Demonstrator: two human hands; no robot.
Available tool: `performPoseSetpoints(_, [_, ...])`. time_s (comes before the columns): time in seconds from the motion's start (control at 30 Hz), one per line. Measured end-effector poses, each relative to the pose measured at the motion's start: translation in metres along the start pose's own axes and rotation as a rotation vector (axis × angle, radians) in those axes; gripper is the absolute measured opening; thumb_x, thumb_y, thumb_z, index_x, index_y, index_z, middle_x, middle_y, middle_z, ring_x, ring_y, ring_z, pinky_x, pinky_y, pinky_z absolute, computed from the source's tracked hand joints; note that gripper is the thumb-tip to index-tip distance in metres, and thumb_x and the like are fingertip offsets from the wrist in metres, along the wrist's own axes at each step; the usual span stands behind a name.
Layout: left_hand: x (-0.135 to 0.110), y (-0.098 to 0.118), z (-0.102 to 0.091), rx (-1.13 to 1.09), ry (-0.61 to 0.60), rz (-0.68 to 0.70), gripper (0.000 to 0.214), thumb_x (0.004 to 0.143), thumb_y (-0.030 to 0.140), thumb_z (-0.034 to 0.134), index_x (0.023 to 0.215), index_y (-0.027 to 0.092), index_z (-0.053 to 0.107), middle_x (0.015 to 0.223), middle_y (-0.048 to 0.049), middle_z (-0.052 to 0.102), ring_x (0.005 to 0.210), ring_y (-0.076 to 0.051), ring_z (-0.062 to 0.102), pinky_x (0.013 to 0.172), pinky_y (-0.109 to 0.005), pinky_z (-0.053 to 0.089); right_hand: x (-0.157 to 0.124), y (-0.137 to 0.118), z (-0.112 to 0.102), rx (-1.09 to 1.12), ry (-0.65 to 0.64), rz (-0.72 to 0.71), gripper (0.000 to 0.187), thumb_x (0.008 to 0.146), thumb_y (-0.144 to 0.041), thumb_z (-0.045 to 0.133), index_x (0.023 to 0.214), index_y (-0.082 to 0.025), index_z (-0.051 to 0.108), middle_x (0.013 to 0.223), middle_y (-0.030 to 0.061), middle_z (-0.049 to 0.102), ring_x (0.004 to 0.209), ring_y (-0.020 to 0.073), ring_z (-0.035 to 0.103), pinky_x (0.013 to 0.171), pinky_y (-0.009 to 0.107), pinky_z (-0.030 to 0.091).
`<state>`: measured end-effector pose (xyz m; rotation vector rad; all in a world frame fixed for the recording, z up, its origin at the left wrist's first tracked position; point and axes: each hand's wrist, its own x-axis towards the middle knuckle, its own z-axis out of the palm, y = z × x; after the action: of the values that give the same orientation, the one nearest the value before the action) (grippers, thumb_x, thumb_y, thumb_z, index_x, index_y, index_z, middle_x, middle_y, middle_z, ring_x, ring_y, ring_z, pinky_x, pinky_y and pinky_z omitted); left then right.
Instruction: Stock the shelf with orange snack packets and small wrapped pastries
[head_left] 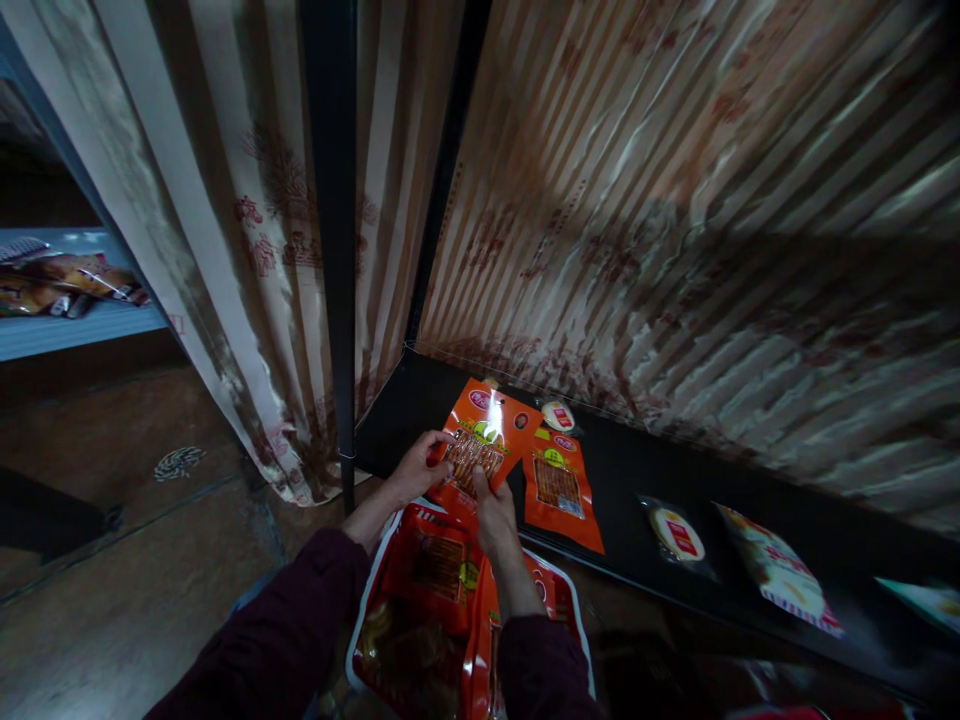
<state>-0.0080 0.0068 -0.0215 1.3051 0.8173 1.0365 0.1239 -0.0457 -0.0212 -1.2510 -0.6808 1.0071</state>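
Both my hands hold an orange snack packet (514, 415) above the near left end of a black shelf. My left hand (420, 468) grips its left edge, with the fingers on the front. My right hand (495, 515) pinches the lower part, thumb over the clear window that shows brown strips. Another orange packet (579, 500) of the same kind lies on the shelf to the right. Below my hands stands a white-rimmed basket (581, 630) filled with more orange packets (431, 570); my forearms partly cover it.
Along the black shelf (615, 465) lie a small round packet (559, 416), another round packet (677, 535) and a white-and-red bag (780, 570). A dark post (335, 250) rises at the shelf's left corner. Printed curtains (600, 250) hang behind. A side shelf (82, 335) holds packets.
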Motion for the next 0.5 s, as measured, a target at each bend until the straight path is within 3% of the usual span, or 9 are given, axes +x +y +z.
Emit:
performPoseSetpoints(0.1, [0.001, -0.005, -0.002, 0.157, 0.046, 0.114, 0.040, 0.067, 0.006, 0.060, 0.104, 0.021, 0.060, 0.111, -0.0038, 0.057, 0.108, -0.019, 0.053, 0.094, -0.031, 0.042, 0.007, 0.004, -0.002, -0.098, 0.038, 0.010, 0.044, 0.067, -0.050, 0.070, 0.096, -0.017, 0.065, 0.092, 0.0053, 0.073, 0.089, 0.0233, 0.066, 0.085, 0.037, 0.048])
performPoseSetpoints(0.17, [0.001, -0.008, -0.002, 0.216, 0.091, 0.125, 0.041, 0.067, 0.003, 0.057, 0.104, 0.021, 0.061, 0.109, -0.0034, 0.057, 0.109, -0.018, 0.053, 0.098, -0.032, 0.039, 0.012, 0.007, -0.002, -0.159, 0.048, 0.012, 0.045, 0.067, -0.052, 0.068, 0.096, -0.017, 0.066, 0.091, 0.0057, 0.073, 0.088, 0.0238, 0.066, 0.082, 0.035, 0.049])
performPoseSetpoints(0.5, [0.009, -0.015, -0.006, 0.163, 0.312, 0.011, 0.035, 0.067, -0.003, 0.052, 0.090, 0.019, 0.065, 0.099, -0.0025, 0.059, 0.096, -0.014, 0.058, 0.088, -0.027, 0.047, 0.025, 0.011, 0.011, -0.238, 0.036, -0.001, 0.048, 0.065, -0.046, 0.068, 0.103, -0.017, 0.063, 0.089, 0.0057, 0.073, 0.081, 0.0234, 0.067, 0.075, 0.034, 0.052])
